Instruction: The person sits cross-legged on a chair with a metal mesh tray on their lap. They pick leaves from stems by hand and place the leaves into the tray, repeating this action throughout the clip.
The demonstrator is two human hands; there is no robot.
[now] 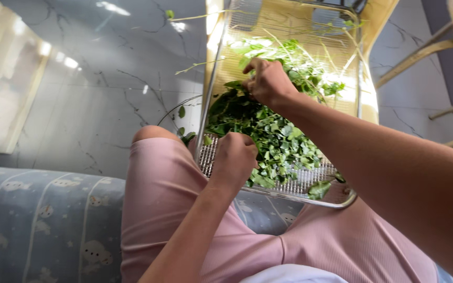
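A metal wire tray [289, 187] rests across my knees and a yellow chair ahead. It holds a heap of small green leaves [273, 139] near me and leafy stems with thin stalks [310, 68] farther away. My left hand [233, 159] is closed at the near edge of the leaf heap; what it grips is hidden. My right hand [268, 81] reaches to the tray's middle, fingers pinched on a leafy stem.
A yellow chair [373, 31] stands under the tray's far end. Grey marble floor [95, 89] lies to the left, with a few fallen leaves [181, 112]. I sit on a blue patterned cushion [43, 225], in pink shorts. Wooden furniture legs [420, 55] show at right.
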